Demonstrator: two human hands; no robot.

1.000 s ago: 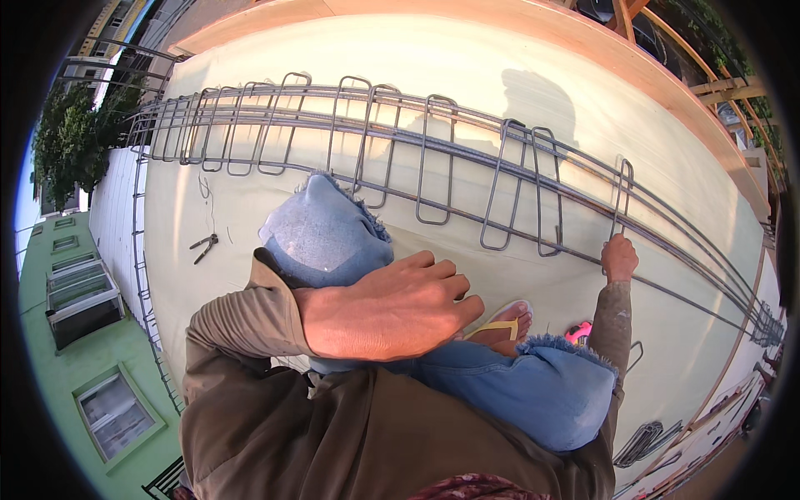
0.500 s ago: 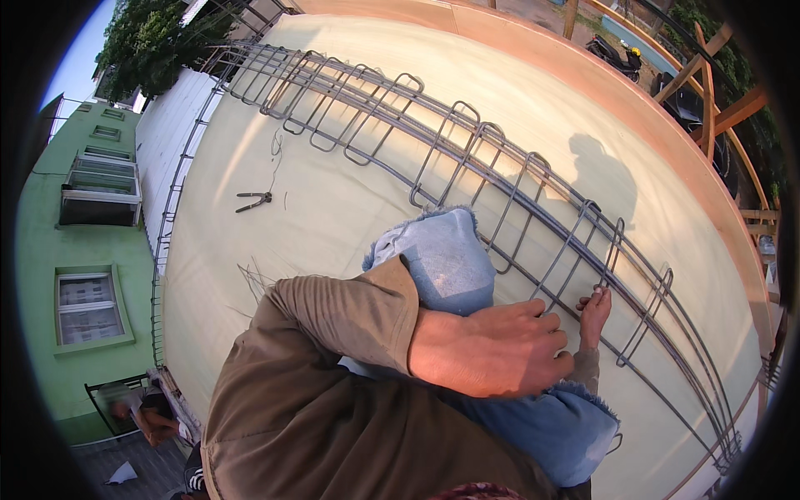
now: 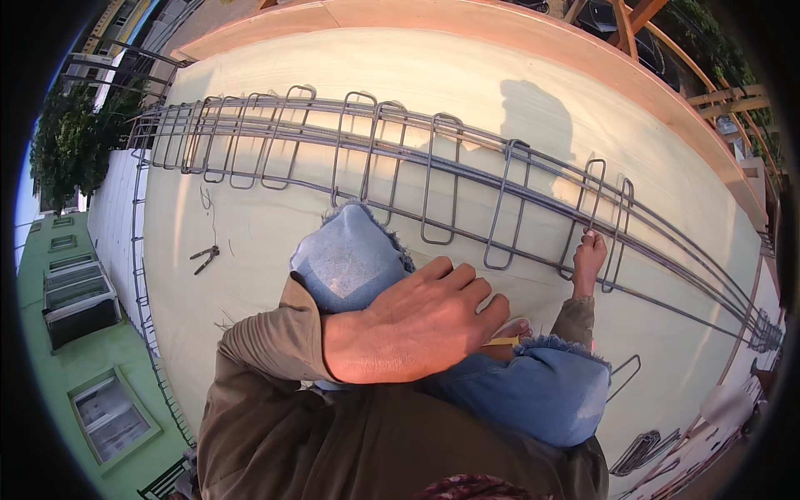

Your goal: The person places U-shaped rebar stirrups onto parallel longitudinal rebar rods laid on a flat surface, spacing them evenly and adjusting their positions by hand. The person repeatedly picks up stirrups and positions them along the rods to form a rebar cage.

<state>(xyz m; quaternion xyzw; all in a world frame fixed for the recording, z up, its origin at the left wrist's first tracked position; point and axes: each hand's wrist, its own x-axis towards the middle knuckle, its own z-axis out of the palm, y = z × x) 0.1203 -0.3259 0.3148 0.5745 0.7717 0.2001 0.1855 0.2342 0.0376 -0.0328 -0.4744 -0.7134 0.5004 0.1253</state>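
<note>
My left hand [image 3: 417, 325] hovers palm down in front of my bent left knee, its fingers curled; anything inside them is hidden. Farther right, the fingers of my right hand [image 3: 589, 260] pinch a rectangular steel stirrup [image 3: 595, 162]. That stirrup hangs around long reinforcing bars [image 3: 479, 173], close to another stirrup [image 3: 627, 182] on its right. Several more stirrups are spread leftward along the cage. My knees, in frayed blue jeans [image 3: 350, 254], are bent near the cage, and a sandalled foot [image 3: 518, 328] shows between them.
Pincers [image 3: 205, 257] lie on the pale deck [image 3: 275, 250] at left, beside a thin wire [image 3: 207, 200]. A loose stirrup [image 3: 629, 371] and a bundle of stirrups [image 3: 640, 450] are at lower right. Wooden edge boards [image 3: 467, 21] border the far side.
My view has turned, so the cage lies flatter across it. My left hand has shifted left, toward the left knee. The two stirrups by my right hand now stand nearer each other.
</note>
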